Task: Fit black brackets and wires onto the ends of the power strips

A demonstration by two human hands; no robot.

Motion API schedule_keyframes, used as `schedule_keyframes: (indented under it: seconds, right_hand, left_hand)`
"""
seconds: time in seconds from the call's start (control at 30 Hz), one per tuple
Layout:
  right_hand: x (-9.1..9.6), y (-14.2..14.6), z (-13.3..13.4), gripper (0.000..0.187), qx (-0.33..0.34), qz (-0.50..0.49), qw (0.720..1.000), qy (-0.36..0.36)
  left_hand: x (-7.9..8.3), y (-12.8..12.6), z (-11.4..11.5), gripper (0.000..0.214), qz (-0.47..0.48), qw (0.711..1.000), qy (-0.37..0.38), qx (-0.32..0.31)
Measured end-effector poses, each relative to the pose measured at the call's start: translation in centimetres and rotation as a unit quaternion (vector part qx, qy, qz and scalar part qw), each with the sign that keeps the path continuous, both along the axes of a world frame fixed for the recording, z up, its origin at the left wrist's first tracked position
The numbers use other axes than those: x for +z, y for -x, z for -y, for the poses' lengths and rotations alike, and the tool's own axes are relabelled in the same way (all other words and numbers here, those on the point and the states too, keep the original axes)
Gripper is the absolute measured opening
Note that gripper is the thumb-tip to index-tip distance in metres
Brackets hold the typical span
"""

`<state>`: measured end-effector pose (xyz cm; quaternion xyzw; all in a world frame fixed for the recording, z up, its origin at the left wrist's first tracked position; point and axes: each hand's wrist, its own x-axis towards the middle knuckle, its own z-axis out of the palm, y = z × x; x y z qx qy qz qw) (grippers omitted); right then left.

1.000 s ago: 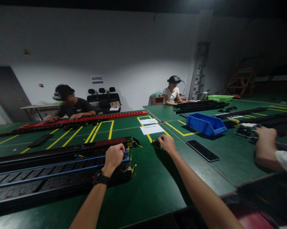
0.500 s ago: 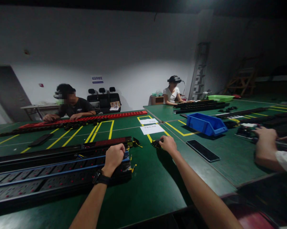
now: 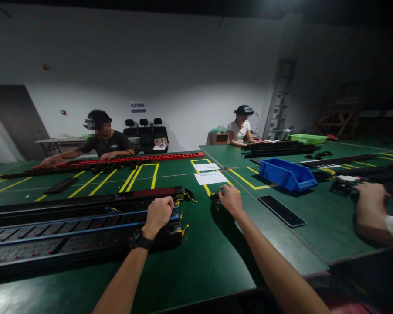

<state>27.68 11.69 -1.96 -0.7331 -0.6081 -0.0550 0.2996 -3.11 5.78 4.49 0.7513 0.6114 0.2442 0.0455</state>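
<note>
Grip unclear, cannot tell for either: left hand (image 3: 160, 213) curled over black strips (image 3: 69, 247), right hand (image 3: 231, 199) at dark parts (image 3: 214, 198); blue bin (image 3: 276, 176) (inside partly hidden) beyond the phone (image 3: 281, 211).

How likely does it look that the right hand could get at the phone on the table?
Quite likely, yes: the phone lies just to the right of the right hand, with open table between them. The blue bin sits beyond the phone, not over it.
</note>
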Motion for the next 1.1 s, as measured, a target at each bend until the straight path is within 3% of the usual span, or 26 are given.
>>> schedule_keyframes:
  seconds: [0.17, 0.3, 0.53, 0.73, 0.97, 1.1]
  right_hand:
    - [-0.7, 3.8, -0.1, 0.022, 0.129, -0.025, 0.989, -0.063]
    - [-1.0, 7.3, -1.3, 0.021, 0.191, -0.048, 0.979, -0.058]
    - [-0.8, 11.0, -4.3, 0.019, 0.149, -0.016, 0.989, 0.018]
    - [-0.2, 10.1, -5.3, 0.025, 0.060, 0.025, 0.998, 0.016]
    - [-1.3, 8.3, -4.9, 0.030, 0.087, 0.099, 0.989, 0.062]
    - [-1.7, 9.1, -4.3, 0.029, 0.099, 0.119, 0.987, 0.030]
  left_hand:
    - [-0.2, 0.1, 0.0, 0.022, 0.003, 1.000, 0.003, 0.005]
    - [-0.6, 0.0, -0.1, 0.024, 0.001, 1.000, 0.006, 0.004]
    - [-0.7, -0.1, 0.0, 0.022, -0.017, 1.000, 0.023, 0.009]
    - [-0.4, 0.0, 0.1, 0.023, -0.013, 1.000, 0.018, 0.020]
    - [-0.5, 0.0, 0.1, 0.024, 0.012, 1.000, 0.008, 0.026]
    - [-0.6, -0.1, 0.1, 0.024, 0.005, 1.000, 0.018, 0.023]
